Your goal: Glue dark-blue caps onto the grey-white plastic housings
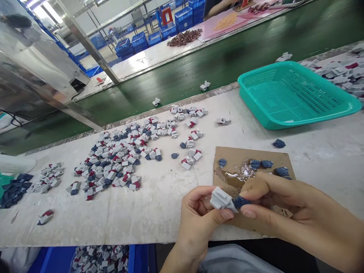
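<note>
Plainly, a grey block (219, 198) is pinched between the thumb and curled fingers of the left hand (196, 220), closed to the block's width, its narrow end left exposed, presumably so that it can be met from the other side. There, a navy piece (240, 202) is gripped between the thumb and forefinger of the right hand (287, 203), nearly closed around it; the two are held end to end, though whether they are joined cannot be told. Directly beneath the fingers a cardboard sheet (264, 152) is laid, perhaps so that the puddle of clear liquid (245, 172) is kept off the table (159, 223). More navy pieces (266, 163) are set on it just beyond the right fingers, apparently for easy reach. Well to the left of the fingers a mixed heap (122, 155) is spread, and beyond them to the right a green basket (256, 110) is placed.
</note>
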`<state>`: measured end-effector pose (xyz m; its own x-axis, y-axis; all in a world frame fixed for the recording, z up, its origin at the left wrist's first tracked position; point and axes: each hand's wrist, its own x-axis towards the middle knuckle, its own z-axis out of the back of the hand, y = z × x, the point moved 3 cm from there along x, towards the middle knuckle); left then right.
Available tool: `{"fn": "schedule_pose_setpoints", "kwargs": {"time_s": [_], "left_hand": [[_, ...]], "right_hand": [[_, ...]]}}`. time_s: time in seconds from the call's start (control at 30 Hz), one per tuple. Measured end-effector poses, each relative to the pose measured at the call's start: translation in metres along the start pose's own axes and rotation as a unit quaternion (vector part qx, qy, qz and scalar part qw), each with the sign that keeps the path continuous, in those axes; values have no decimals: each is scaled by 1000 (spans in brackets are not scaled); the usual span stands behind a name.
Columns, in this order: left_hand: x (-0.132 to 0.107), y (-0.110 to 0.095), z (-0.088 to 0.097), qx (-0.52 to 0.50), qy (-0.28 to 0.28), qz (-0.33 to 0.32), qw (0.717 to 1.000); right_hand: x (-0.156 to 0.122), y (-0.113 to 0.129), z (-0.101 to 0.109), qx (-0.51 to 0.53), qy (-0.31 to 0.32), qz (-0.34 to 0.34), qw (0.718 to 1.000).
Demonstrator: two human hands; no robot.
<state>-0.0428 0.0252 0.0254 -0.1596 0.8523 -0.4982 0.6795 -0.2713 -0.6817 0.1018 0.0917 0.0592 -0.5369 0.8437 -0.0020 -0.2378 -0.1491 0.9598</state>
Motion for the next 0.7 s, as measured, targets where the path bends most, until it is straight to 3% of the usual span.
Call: {"fn": "schedule_pose_setpoints", "kwargs": {"time_s": [0.13, 0.33, 0.5, 0.6, 0.7], "left_hand": [[5, 7, 6, 26, 52, -23, 998], [12, 15, 16, 135, 79, -46, 987], [9, 5, 10, 229, 123, -112, 959], [9, 4, 6, 215, 89, -146, 961], [10, 7, 7, 228, 13, -236, 945]], "right_hand": [[0, -2, -6, 76, 55, -48, 994], [15, -24, -6, 45, 92, -51, 993], [52, -11, -20, 137, -65, -78, 985], [63, 3, -50, 248, 24, -127, 960], [59, 8, -72, 313, 95, -182, 927]]}}
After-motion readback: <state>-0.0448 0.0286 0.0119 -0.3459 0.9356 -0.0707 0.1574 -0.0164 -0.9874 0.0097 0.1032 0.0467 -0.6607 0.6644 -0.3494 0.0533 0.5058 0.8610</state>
